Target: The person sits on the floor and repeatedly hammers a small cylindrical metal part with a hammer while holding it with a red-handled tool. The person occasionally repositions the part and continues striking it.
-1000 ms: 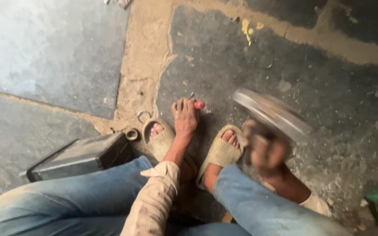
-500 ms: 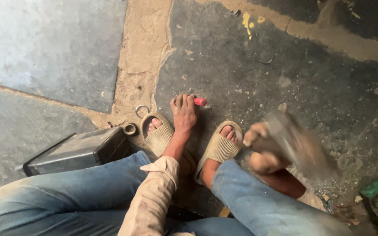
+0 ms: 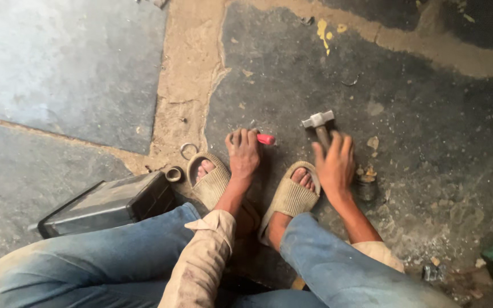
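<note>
Stone floor [image 3: 429, 131]: right hand [image 3: 334, 166] on hammer [image 3: 320, 126], left hand [image 3: 243, 154] on red-tipped tool [image 3: 265, 138].

Pretty sure anyone would call this a rough floor-level workshop. I'm sitting on a worn dark stone-slab floor [image 3: 429, 142] with wide sandy mortar joints, grit and chips scattered all over. There's a steel-headed hammer [image 3: 319, 121] lying by my beige ribbed sandals [image 3: 290, 197], a couple of small metal rings [image 3: 188, 150] on the ground, and a grimy black rectangular box [image 3: 106, 202] next to my leg.
</note>
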A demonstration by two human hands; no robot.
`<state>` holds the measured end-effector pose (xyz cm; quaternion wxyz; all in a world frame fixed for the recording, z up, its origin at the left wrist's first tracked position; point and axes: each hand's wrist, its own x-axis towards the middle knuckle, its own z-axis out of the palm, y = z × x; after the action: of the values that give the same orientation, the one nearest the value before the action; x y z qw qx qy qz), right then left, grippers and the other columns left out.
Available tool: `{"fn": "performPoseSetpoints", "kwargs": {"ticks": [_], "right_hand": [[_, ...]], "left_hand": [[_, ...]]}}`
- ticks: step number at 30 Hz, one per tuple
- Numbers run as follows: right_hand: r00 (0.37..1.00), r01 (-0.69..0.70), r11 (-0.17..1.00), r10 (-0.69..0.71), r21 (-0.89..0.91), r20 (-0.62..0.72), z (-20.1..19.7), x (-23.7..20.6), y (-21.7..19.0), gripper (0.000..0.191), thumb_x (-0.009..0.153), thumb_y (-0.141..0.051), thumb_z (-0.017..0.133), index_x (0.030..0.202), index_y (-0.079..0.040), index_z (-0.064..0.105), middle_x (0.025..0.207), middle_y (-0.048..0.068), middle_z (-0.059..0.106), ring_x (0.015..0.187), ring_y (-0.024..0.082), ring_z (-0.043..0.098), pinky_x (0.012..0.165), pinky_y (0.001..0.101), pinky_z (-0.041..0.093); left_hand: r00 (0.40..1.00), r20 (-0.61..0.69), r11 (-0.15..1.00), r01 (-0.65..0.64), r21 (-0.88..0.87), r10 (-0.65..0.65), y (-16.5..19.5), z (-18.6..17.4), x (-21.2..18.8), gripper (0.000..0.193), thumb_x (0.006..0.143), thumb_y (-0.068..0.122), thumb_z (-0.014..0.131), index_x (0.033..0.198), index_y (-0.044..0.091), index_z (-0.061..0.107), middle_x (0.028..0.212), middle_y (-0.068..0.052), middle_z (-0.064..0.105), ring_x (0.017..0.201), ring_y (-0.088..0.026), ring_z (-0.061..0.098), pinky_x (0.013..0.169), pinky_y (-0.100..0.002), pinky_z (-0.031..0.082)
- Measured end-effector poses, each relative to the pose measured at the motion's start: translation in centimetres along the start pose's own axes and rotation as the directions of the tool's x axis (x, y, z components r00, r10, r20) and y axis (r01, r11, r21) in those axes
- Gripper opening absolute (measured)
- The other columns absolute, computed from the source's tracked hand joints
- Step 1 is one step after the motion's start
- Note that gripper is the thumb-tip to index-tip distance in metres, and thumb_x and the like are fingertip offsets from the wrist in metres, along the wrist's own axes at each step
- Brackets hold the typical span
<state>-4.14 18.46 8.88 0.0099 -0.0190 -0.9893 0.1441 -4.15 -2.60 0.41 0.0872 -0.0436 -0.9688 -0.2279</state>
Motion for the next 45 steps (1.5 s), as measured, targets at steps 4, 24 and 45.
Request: {"fn": "performPoseSetpoints", "kwargs": {"ticks": [4,24,45], "right_hand": [[0.962,0.231,0.890,-0.270,0.393,0.047,0.3,0.7,-4.0,0.076,0.084,-0.042,0.077,0.138,0.003,0.050,0.095,0.017,0.064,0.084,0.038,0.065,0.074,0.0471,0.052],[0.953,-0.060,0.707,-0.170,0.705,0.251,3.4,2.2,-5.6,0.027,0.104,-0.017,0.065,0.123,-0.003,0.052,0.098,0.018,0.073,0.089,0.035,0.072,0.068,0.0411,0.056],[0.923,0.017,0.740,-0.270,0.672,0.274,5.3,3.4,-3.9,0.025,0.101,-0.013,0.067,0.119,-0.003,0.053,0.101,0.020,0.074,0.099,0.043,0.071,0.072,0.0466,0.057]], "left_hand": [[1.000,0.011,1.000,-0.004,-0.009,0.005,-0.1,-0.1,-0.2,0.029,0.095,0.017,0.060,0.121,0.004,0.059,0.114,-0.014,0.057,0.116,-0.032,0.055,0.105,-0.051,0.041],[0.993,-0.108,0.940,0.001,-0.342,-0.041,0.3,0.4,-1.1,0.076,0.090,0.012,0.079,0.146,0.008,0.028,0.144,-0.022,0.049,0.134,-0.043,0.052,0.113,-0.051,0.046],[0.991,-0.081,0.934,0.071,-0.349,-0.105,0.6,1.1,-1.7,0.073,0.090,0.014,0.081,0.144,0.006,0.032,0.142,-0.022,0.053,0.127,-0.041,0.059,0.106,-0.046,0.052]]}}
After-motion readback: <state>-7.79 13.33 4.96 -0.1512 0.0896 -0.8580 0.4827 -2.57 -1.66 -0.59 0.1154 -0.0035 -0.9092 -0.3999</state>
